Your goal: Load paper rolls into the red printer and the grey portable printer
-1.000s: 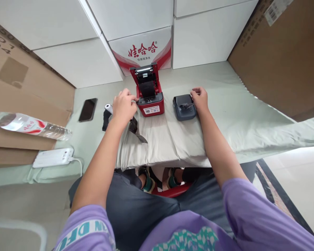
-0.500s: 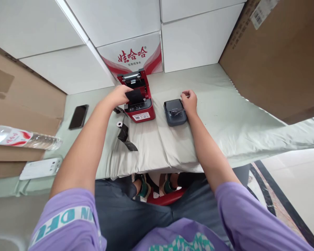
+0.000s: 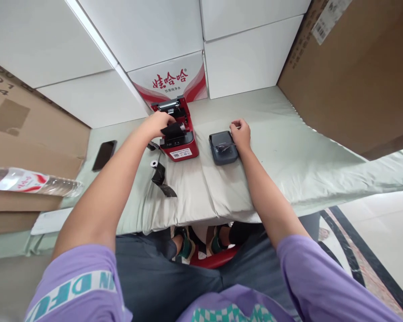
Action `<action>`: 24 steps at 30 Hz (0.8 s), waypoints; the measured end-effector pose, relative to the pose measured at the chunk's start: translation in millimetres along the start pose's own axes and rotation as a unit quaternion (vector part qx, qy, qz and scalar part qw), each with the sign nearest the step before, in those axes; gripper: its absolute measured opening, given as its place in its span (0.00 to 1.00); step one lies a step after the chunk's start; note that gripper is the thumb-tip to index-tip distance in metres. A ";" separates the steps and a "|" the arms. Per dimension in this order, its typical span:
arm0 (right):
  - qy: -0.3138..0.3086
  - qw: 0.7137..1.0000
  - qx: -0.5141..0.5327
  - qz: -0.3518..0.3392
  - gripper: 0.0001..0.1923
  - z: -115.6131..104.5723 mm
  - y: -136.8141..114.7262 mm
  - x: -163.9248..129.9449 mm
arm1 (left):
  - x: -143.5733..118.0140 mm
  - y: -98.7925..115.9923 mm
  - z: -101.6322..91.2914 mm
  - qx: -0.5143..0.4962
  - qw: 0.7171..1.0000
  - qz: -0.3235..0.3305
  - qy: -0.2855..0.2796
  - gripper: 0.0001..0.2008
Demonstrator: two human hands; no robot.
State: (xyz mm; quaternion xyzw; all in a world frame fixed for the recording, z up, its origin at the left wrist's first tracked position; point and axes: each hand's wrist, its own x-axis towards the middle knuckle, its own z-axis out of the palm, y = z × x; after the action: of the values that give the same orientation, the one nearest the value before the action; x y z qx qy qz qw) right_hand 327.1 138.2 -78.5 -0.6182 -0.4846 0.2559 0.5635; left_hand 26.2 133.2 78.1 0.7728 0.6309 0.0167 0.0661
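My left hand grips a roll of black label paper at the mouth of the red label printer. That printer stands with its lid raised, and the far fingers of this hand are partly hidden. Beside the small dark blue-grey printer rests my right hand, its fingers curled together; whether something small is between them I cannot make out. A thin, shiny strip lies across the small printer's top. Left of centre, a partly unwound black roll lies on the cloth.
A phone lies at left, near a water bottle and a white flat object. White boxes line the back of the cloth-covered table. Large cardboard boxes flank both sides.
My left hand has moved slightly inward over the red printer, and the black roll is tilted differently. The whole view has shifted a little. My right hand stays by the small printer.
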 end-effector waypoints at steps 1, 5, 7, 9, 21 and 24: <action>-0.001 1.000 0.001 -0.001 0.07 0.1 0.4 0.2 | -9.4 1.3 -7.1 0.008 1.000 0.009 0.000 0.18; -0.002 1.000 0.006 -0.005 0.07 0.4 2.3 1.2 | -62.9 -3.1 -32.6 -0.045 0.994 0.000 0.102 0.20; -0.002 1.000 0.003 -0.008 0.06 0.6 2.9 1.7 | -90.6 -16.9 -38.0 -0.112 0.978 -0.026 0.176 0.19; -0.003 1.000 -0.001 -0.009 0.06 1.0 3.8 2.6 | -111.2 -39.1 -35.6 -0.201 0.946 -0.101 0.234 0.24; -0.024 0.999 -0.004 -0.045 0.10 3.4 27.8 18.7 | -144.8 -118.3 -3.3 -0.278 0.915 -0.171 0.235 0.24; -0.033 0.998 -0.001 -0.056 0.12 2.3 31.0 20.8 | -150.5 -111.8 3.5 -0.239 0.938 -0.180 0.177 0.25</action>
State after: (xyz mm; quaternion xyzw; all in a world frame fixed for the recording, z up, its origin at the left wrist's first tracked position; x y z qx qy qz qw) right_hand 343.1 161.0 -103.6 -0.5822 -0.5368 0.2435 0.5600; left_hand -112.8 7.7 69.5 0.5922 0.7386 0.2912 0.1375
